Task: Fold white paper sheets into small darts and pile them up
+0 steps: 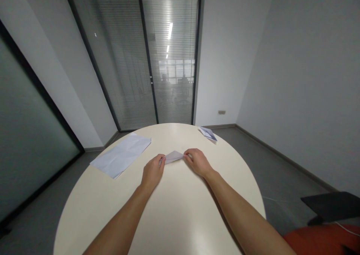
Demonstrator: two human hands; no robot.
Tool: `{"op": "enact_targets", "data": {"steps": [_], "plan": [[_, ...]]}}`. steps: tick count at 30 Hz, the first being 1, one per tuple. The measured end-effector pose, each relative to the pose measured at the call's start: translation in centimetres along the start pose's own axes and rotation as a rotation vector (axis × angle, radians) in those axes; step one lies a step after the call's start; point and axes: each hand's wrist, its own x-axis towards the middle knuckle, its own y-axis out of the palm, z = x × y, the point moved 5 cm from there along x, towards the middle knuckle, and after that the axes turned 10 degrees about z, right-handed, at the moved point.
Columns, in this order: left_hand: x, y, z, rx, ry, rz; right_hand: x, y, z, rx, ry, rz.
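Paper (174, 156), folded, sat over the far half of the round table (177, 217), left hand (153, 170) pinching one end and right hand (197, 161) the other, exact folding too small to make out, with flat white sheets (122, 155) lying off to the left and another folded piece (208, 133) near the far right edge.

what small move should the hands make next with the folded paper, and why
I'd probably press the folded paper against the table and smooth along its length: the left hand grips one end, the right hand pinches the other, and the tabletop offers a firm surface to work on.
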Motion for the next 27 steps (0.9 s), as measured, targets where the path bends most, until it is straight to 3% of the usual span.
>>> {"op": "enact_targets", "data": {"steps": [15, 27], "plan": [[0.1, 0.3, 0.9, 0.017, -0.1, 0.031, -0.1, 0.0, -0.7, 0.035, 0.085, 0.002], [0.3, 0.4, 2.3, 0.079, -0.205, 0.026, -0.4, 0.5, -2.1, 0.087, 0.258, 0.03]]}}
